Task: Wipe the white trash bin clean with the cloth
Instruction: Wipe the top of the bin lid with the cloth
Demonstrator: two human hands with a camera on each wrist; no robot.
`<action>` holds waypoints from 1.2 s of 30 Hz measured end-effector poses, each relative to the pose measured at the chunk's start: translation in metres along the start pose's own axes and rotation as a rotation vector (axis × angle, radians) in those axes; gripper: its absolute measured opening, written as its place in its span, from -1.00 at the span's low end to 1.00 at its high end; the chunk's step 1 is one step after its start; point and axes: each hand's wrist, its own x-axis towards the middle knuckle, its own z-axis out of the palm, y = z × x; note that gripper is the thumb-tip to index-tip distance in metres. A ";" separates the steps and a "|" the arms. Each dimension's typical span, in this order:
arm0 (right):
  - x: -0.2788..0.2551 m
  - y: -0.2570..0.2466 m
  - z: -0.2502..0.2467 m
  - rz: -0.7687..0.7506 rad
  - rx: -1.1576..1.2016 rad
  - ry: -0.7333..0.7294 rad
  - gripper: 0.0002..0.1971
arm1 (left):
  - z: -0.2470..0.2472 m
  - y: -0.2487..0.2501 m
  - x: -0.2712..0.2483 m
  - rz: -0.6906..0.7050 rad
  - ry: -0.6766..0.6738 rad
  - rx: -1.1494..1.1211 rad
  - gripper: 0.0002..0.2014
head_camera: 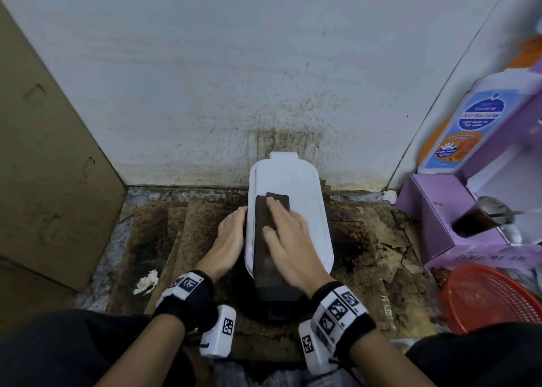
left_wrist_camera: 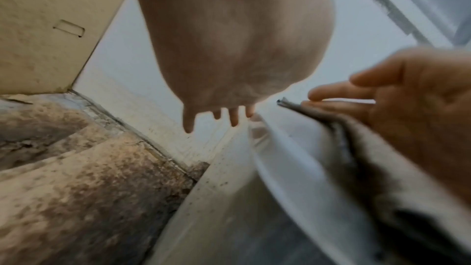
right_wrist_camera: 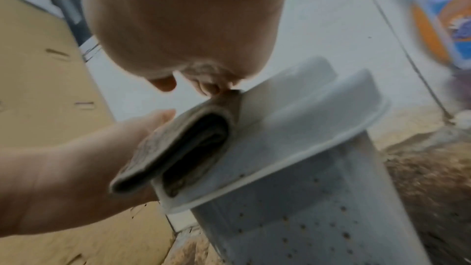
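The white trash bin (head_camera: pixel 299 187) stands against the stained wall, its lid closed. A dark folded cloth (head_camera: pixel 264 257) lies lengthwise on the lid and hangs over its near edge. My right hand (head_camera: pixel 283 228) lies flat on the cloth with straight fingers and presses it down; in the right wrist view the folded cloth (right_wrist_camera: pixel 183 144) sits under my fingertips (right_wrist_camera: pixel 211 88) on the lid (right_wrist_camera: pixel 305 128). My left hand (head_camera: pixel 231 234) rests with straight fingers against the bin's left side below the lid rim. The bin's side (right_wrist_camera: pixel 305 225) is dotted with dark specks.
A big cardboard box (head_camera: pixel 52 166) stands at the left. Purple boxes (head_camera: pixel 437 210), a wash bottle (head_camera: pixel 475 123), a cup of dark drink (head_camera: pixel 481 216) and a red basket (head_camera: pixel 487 298) crowd the right. Stained cardboard (head_camera: pixel 181 234) covers the floor, with a crumpled tissue (head_camera: pixel 146 281) on it.
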 end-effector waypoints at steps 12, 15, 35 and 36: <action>-0.015 0.063 -0.003 0.270 0.087 0.346 -0.43 | 0.079 0.021 -0.035 0.365 0.141 0.989 -0.32; -0.014 0.065 -0.001 0.286 0.111 0.355 -0.42 | 0.078 0.019 -0.031 0.333 0.143 1.037 -0.29; -0.011 0.070 -0.004 0.316 0.148 0.301 -0.39 | 0.048 0.013 -0.055 0.222 -0.009 0.612 -0.16; -0.011 0.071 -0.003 0.315 0.143 0.295 -0.37 | 0.047 0.015 -0.053 0.229 -0.023 0.620 -0.16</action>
